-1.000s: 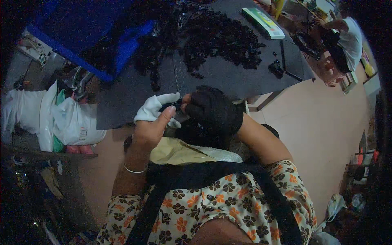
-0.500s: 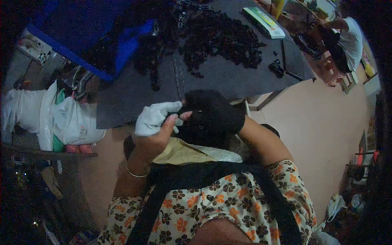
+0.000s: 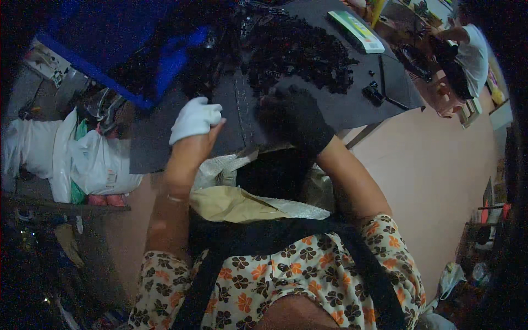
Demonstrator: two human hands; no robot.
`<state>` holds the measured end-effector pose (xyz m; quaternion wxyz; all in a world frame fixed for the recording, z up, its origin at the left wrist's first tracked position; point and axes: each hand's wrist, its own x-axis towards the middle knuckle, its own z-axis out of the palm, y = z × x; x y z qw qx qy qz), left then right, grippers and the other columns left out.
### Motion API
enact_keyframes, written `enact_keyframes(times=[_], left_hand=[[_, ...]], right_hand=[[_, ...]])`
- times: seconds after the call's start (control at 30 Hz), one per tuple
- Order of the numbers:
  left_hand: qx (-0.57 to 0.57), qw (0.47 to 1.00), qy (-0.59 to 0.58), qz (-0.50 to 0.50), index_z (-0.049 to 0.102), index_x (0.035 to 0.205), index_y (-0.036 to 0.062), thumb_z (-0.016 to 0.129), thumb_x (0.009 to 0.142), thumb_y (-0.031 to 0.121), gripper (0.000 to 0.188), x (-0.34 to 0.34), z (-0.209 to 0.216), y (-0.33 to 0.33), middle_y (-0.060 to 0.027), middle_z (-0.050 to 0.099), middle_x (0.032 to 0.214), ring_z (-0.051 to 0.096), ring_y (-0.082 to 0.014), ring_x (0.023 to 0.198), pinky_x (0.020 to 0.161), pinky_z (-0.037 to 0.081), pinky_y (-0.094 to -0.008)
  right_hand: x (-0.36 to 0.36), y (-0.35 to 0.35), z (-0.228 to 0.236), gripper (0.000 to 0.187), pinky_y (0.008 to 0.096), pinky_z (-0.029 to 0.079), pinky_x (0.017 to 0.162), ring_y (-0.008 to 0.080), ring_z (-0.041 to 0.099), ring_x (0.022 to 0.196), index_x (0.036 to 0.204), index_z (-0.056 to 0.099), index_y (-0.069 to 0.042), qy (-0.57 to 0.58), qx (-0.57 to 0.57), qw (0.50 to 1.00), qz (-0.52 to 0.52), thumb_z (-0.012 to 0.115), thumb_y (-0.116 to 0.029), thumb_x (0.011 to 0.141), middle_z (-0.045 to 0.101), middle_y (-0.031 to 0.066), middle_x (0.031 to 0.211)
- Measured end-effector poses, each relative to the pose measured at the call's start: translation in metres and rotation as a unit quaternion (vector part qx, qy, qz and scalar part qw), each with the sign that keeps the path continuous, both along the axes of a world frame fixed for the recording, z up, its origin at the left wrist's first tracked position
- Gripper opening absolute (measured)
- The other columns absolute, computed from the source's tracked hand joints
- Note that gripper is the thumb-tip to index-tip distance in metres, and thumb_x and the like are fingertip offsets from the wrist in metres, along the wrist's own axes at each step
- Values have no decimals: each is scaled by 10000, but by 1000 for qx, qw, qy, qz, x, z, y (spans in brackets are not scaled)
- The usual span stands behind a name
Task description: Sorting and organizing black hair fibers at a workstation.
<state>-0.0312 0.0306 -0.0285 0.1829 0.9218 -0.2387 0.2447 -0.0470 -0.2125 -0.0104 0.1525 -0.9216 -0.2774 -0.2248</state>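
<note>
My left hand, in a white glove with the thumb bare, is over the dark grey table with its fingers curled closed. Whatever may be inside them is hidden. To its right, my right hand wears a black glove and reaches to the near edge of a heap of small black parts. Against the dark heap its fingers are blurred and cannot be made out. Beyond my left hand lie more black pieces, beside a blue tray.
An open bag with a tan flap and silvery bubble lining is at my lap, below the table edge. A white and green box and a small black part lie at the table's right. White plastic bags stand left; another person is at far right.
My hands were together over the bag, with a dark piece at the left fingers. They have moved apart and forward over the table, the right one to the black heap.
</note>
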Motion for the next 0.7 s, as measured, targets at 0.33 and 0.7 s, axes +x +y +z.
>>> enact_keyframes(times=[0.33,0.7], left_hand=[[-305,941,145,-37,620,927,30,659,667,100,272,-20,37,-28,-144,598,892,568,-274,829,747,447,-341],[-82,995,40,-45,604,968,27,628,701,80,274,-45,45,-38,-161,578,948,537,-323,890,795,429,-345]], right_hand=[[-4,-6,-8,215,361,478,668,296,591,777,940,618,-49,34,161,983,77,621,-141,745,602,153,844],[-25,7,-10,220,339,480,699,296,605,817,984,573,-46,21,241,949,201,607,-88,770,613,152,899]])
